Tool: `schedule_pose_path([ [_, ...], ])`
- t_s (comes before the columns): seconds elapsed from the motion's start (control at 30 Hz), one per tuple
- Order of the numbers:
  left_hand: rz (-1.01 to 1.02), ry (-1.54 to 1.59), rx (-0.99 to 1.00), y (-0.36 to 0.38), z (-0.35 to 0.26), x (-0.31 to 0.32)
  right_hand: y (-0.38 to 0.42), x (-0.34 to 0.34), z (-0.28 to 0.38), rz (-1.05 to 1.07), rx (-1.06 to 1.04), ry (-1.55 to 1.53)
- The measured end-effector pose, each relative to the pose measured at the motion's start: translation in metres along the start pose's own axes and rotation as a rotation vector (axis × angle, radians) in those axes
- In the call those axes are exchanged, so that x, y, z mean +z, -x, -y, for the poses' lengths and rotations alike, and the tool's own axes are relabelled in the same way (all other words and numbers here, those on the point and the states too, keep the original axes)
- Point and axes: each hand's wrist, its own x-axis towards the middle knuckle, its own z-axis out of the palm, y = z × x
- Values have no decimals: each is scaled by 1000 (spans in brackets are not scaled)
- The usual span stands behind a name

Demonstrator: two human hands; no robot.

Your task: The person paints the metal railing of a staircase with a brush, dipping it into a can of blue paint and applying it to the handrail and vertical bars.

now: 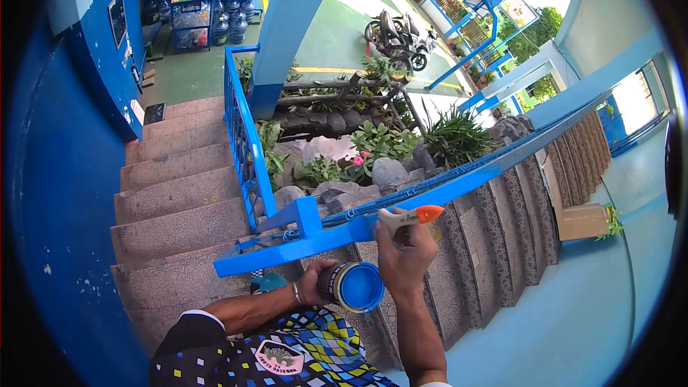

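My left hand grips a small paint can from its left side, its open top facing me and blue paint inside. In my right hand is a paintbrush with a pale handle and an orange end, pinched between thumb and fingers. The brush overlaps the blue railing in this view, and its bristles are hidden. Both hands are close to the railing's near end, which is coated in bright blue. The can sits just below the rail, to the left of my right wrist.
Stairs go down on the left, and more steps run along the right. Beyond the railing lies a rock garden with plants. A cardboard box rests by the right wall. Motorcycles and water jugs stand farther off.
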Motion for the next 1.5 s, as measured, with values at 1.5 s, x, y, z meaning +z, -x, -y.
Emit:
schedule_pose_path([
  [1.5,-1,50,13,8,4,14,-95,-119,-73,-486,117,154],
])
